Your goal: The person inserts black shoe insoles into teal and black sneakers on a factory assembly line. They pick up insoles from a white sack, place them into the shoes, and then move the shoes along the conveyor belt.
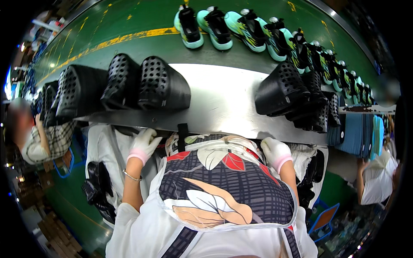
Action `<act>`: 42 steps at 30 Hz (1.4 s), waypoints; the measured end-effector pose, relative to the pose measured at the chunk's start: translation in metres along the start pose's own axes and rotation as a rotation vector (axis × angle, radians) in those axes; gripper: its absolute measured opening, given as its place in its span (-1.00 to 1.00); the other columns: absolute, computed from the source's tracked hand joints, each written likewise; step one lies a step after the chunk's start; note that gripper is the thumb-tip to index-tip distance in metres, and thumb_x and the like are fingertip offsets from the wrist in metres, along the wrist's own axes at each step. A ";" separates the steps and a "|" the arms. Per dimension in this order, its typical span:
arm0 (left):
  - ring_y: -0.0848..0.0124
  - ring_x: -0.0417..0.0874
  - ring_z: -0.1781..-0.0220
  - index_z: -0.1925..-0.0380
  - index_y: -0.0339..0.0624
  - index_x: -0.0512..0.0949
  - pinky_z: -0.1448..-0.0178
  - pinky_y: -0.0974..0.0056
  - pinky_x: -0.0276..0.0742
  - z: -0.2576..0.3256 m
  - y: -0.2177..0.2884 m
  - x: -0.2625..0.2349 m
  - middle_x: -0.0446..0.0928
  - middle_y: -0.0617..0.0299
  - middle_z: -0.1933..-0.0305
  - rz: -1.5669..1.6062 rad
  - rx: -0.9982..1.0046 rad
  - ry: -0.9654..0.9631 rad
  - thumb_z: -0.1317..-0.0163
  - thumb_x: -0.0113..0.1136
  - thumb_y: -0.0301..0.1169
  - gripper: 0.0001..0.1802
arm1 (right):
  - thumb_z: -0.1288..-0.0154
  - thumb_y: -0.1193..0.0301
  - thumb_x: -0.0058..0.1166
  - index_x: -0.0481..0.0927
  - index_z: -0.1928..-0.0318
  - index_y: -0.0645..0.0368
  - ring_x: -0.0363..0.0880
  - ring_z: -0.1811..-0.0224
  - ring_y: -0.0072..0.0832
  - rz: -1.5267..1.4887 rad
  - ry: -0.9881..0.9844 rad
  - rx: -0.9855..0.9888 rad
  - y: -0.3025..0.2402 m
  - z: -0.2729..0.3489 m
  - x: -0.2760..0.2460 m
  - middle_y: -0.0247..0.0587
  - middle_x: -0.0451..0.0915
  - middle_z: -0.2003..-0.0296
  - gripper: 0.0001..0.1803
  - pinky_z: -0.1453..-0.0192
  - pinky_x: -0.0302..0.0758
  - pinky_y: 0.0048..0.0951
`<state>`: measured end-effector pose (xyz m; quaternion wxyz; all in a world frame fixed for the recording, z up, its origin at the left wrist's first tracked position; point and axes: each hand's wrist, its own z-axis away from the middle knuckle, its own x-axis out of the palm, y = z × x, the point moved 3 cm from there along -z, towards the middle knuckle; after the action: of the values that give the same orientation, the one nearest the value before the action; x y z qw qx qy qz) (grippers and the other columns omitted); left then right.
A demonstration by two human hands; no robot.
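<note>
Left hand: the left hand [146, 145], in a white glove with a pink cuff, is at the near edge of the desk [219, 94]; its fingers are slightly bent and spread, loose, with a gap by the thumb.
Right hand: the right hand [275, 151], gloved alike, is lightly curled, back up, at the same edge; its fingertips are hidden, so I cannot tell whether it grasps anything.
Hands' spacing: well apart, one on either side of the patterned apron [215, 189].
Left wrist: a thin bracelet [131, 176] sits below the cuff.
Black clogs, left: a row of perforated left-side clogs [120, 77] stands on the desk, beyond the left hand and apart from it.
Black clogs, right: a bunched group of right-side clogs [284, 88] stands on the desk, beyond the right hand and apart from it.
Desk middle: bright bare metal between the two groups.
Strap: a short black strap [183, 133] lies against the near edge, just right of the left hand.
White cloth: white cloth [109, 150] hangs beside the left forearm, with dark footwear [101, 180] against it.
Far side: a row of turquoise-and-black sneakers [275, 41] runs toward the right over a green surface [129, 51].
Right end: slate-blue flat pieces [357, 133] stand packed together.
Nearby people: a co-worker in a checked top [58, 139] at far left.
</note>
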<state>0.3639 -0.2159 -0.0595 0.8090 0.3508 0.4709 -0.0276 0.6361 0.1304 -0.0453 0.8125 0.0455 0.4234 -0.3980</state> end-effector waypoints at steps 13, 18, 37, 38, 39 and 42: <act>0.12 0.57 0.29 0.23 -0.26 0.57 0.14 0.18 0.49 -0.005 0.031 -0.002 0.52 0.05 0.36 0.122 0.144 -0.034 -0.21 0.20 -0.31 -0.76 | -0.30 0.30 0.01 0.53 -0.02 0.03 0.52 -0.02 -0.12 0.052 0.639 -0.681 -0.163 -0.113 -0.090 -0.04 0.56 0.09 -0.70 -0.11 0.46 -0.15; 0.05 0.60 0.11 0.18 -0.24 0.60 0.00 0.13 0.51 -0.011 -0.011 -0.021 0.60 -0.01 0.16 0.199 0.011 0.285 -0.29 0.05 -0.32 -0.74 | -0.32 0.34 0.06 0.55 -0.05 0.11 0.59 0.06 -0.19 -0.151 0.495 -0.745 -0.231 -0.147 -0.122 -0.05 0.61 0.09 -0.69 -0.05 0.49 -0.35; 0.12 0.33 -0.38 -0.30 -0.28 0.29 -0.46 0.18 0.15 -0.075 0.015 -0.017 0.37 -0.06 -0.29 0.946 0.067 0.575 -0.49 -0.23 -0.11 -0.45 | -0.58 0.07 -0.48 0.24 -0.38 0.19 0.32 -0.35 -0.33 -1.265 -0.082 -0.493 -0.215 -0.186 -0.048 -0.18 0.34 -0.33 -0.41 -0.46 0.20 -0.31; 0.10 0.33 -0.38 -0.31 -0.25 0.29 -0.46 0.17 0.15 -0.074 0.022 -0.015 0.36 -0.07 -0.28 0.961 0.074 0.572 -0.49 -0.21 -0.08 -0.43 | -0.58 0.04 -0.49 0.23 -0.39 0.19 0.32 -0.35 -0.33 -1.119 -0.055 -0.537 -0.198 -0.195 -0.051 -0.18 0.34 -0.34 -0.39 -0.45 0.21 -0.31; 0.11 0.31 -0.39 -0.33 -0.21 0.27 -0.47 0.16 0.14 -0.071 0.027 -0.013 0.35 -0.06 -0.29 0.955 0.096 0.578 -0.48 -0.21 -0.12 -0.45 | -0.55 0.12 -0.41 0.29 -0.33 0.20 0.38 -0.27 -0.32 -1.235 -0.066 -0.466 -0.199 -0.188 -0.051 -0.17 0.38 -0.27 -0.46 -0.40 0.27 -0.30; 0.11 0.28 -0.41 -0.36 -0.17 0.22 -0.49 0.14 0.10 -0.065 0.045 -0.012 0.32 -0.05 -0.32 0.976 0.174 0.551 -0.44 -0.15 -0.23 -0.46 | -0.46 0.31 -0.20 0.39 -0.19 0.22 0.51 -0.10 -0.31 -1.520 -0.089 -0.335 -0.195 -0.166 -0.058 -0.13 0.48 -0.12 -0.61 -0.28 0.41 -0.28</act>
<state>0.3263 -0.1470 -0.0457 0.5432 0.5874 0.4441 0.4033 0.3758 0.1012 -0.0576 0.3292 -0.3964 0.3598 -0.7779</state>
